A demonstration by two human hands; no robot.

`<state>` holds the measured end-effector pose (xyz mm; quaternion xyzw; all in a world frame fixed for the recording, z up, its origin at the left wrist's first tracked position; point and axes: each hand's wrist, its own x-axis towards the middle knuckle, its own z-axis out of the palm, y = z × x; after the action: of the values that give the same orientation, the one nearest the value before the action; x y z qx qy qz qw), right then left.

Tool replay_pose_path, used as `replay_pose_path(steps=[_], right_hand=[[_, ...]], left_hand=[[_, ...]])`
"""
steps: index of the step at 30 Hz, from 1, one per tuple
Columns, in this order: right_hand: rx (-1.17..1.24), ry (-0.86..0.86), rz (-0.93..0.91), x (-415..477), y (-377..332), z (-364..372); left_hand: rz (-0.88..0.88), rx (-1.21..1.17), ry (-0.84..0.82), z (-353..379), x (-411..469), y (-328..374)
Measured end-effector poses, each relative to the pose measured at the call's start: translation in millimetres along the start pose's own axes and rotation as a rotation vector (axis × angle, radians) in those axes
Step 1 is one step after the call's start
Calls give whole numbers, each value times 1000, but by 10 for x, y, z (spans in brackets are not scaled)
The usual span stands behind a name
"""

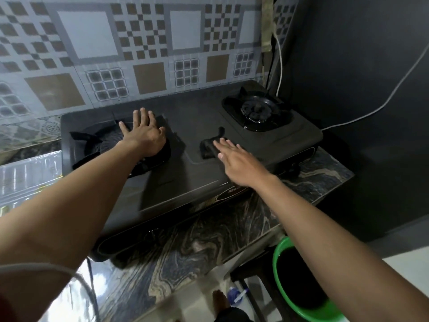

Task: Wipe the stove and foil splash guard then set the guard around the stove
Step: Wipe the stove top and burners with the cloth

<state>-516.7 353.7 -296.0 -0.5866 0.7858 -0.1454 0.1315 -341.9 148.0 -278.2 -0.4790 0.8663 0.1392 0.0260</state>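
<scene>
A black two-burner stove (185,173) sat on the marbled tabletop (209,242), set at a slant, its back edge close to the tiled wall (92,43) and its right end near the tabletop's right edge. The left hand (142,133) lay flat over the left burner (92,145), fingers straight and spread wide, palm down on the pan support, holding nothing. The right hand (236,161) reached to the middle of the stove top, between the two burners. Its fingers were straight and close together, and their tips pressed on a dark cloth (207,147) that lay bunched on the stove's surface; the fingers were not curled round it. The right burner (256,111) stood uncovered towards the stove's back right corner, well apart from both hands.

The foil splash guard (25,180) was at the left edge of the tabletop, just beside the stove's left end, shiny and ribbed; whether it touched the stove could not be told, and only part of it was in view. It was not set around the stove.

A white cable (371,112) ran down the dark wall on the right to the tabletop's back right corner. Below the tabletop's right front corner a green bucket (278,256) stood on the floor, dark inside. A bare foot (220,300) showed on the floor below the front edge.
</scene>
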Motion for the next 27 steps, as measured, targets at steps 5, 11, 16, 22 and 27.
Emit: replay_pose_path(steps=[5,11,16,22,27], right_hand=[[18,40,99,75,186,-162],[-22,46,213,173,311,-285],[-11,-1,161,263,287,-149],[51,-33,73,220,499,-229],[17,-9,79,146,798,-353]], left_hand=[[-50,24,-16,-3,43,94],[-130,29,-5,54,75,256],[-163,74,4,74,109,284],[-206,152,-4,80,115,462],[-31,155,55,189,122,952]])
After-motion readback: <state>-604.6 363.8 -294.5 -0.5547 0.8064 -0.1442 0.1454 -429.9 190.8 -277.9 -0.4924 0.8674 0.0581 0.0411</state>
